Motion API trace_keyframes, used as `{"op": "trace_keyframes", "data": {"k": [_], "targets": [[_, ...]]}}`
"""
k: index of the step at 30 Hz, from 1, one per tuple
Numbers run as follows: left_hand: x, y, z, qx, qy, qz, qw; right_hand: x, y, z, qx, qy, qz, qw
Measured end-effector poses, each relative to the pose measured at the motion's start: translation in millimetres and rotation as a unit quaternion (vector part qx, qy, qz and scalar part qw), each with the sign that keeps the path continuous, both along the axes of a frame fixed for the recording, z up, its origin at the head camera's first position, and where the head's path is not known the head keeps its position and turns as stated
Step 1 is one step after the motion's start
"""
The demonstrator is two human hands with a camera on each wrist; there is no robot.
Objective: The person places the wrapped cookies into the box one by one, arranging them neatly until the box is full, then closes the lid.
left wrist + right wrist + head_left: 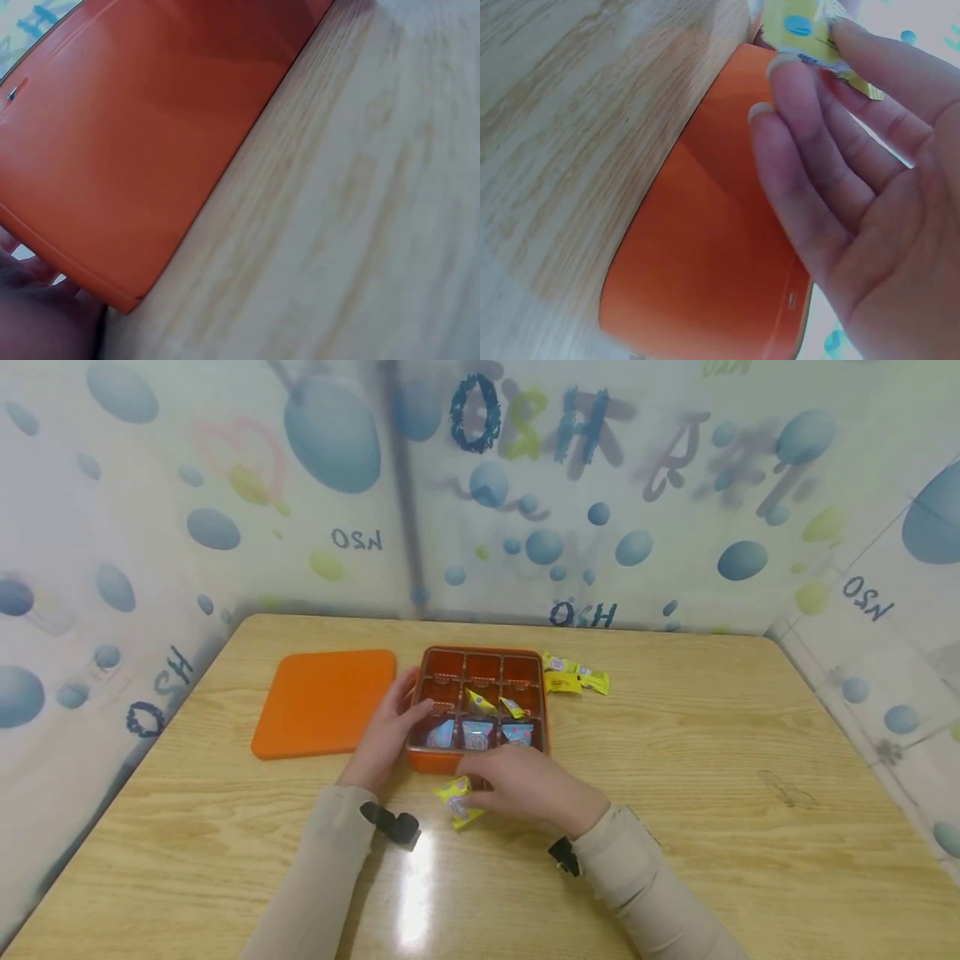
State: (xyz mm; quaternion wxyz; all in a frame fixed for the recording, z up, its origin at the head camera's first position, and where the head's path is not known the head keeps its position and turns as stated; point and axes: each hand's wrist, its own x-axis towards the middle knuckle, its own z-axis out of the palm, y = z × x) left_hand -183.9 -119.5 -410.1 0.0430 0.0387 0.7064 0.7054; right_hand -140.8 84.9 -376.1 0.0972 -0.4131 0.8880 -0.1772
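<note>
An orange box [435, 762] with a clear divided tray stands on the table. Three blue wrapped candies [477, 735] lie in its front row of compartments, and two yellow wrapped candies [480, 701] sit in the middle and right of the middle row. My left hand [386, 727] holds the box at its left side, thumb over the rim and fingers along the outer wall. Just in front of the box, my right hand [528, 785] pinches another yellow wrapped candy [799, 28] between thumb and fingers. In the right wrist view that candy shows beside the box's orange wall [705, 210].
An orange lid [326, 702] lies flat to the left of the box. Several yellow wrapped candies [562, 682] lie on the wooden table [712, 760] by the box's back right corner. A patterned wall [495, 560] stands along the table's far edge.
</note>
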Motion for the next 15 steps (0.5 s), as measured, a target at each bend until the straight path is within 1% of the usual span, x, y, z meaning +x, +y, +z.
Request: {"op": "trace_keyframes", "data": {"k": [6,10,12,15], "targets": [[-0.4,-0.7,-0.6,0.001,0.001,0.0,1.0,-2.4,0.4,-0.7,-0.02,-0.006,0.001,0.9998],[-0.2,-1.3,-1.5,0.004,0.002,-0.003,1.0,-5.9,2.8,-2.4,-0.05,-0.023,0.0,0.9985],[0.0,-1.4,-2.2,0.006,0.003,-0.004,1.0,-8.0,5.1,-2.5,-0.074,-0.038,-0.013,0.9964],[-0.2,-1.0,-3.0,0.01,0.004,-0.004,0.9999,-11.8,9.2,-3.1,-0.115,-0.056,-0.048,0.9905]]}}
